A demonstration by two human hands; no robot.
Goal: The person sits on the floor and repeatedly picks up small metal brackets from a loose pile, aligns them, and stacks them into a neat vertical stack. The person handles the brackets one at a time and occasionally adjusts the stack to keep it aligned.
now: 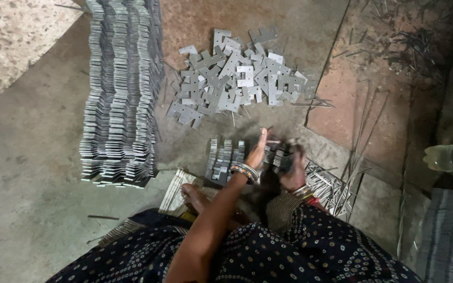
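Observation:
I sit on the floor in dark dotted cloth. My left hand (pixel 257 149), bangles at the wrist, is stretched out flat with fingers together beside a short row of stacked grey metal plates (pixel 221 160). My right hand (pixel 291 167) is blurred and closed around a small bunch of the same plates (pixel 280 157) just right of the left hand. A loose heap of notched grey metal plates (pixel 237 78) lies on the floor beyond both hands. My bare foot (pixel 194 196) rests below the short row.
A long, tall stack of neatly laid plates (pixel 119 89) runs along the left. Thin metal rods and wire scraps (pixel 331 186) lie at the right. A clear plastic bottle (pixel 452 156) and striped cloth (pixel 449 236) sit at the far right.

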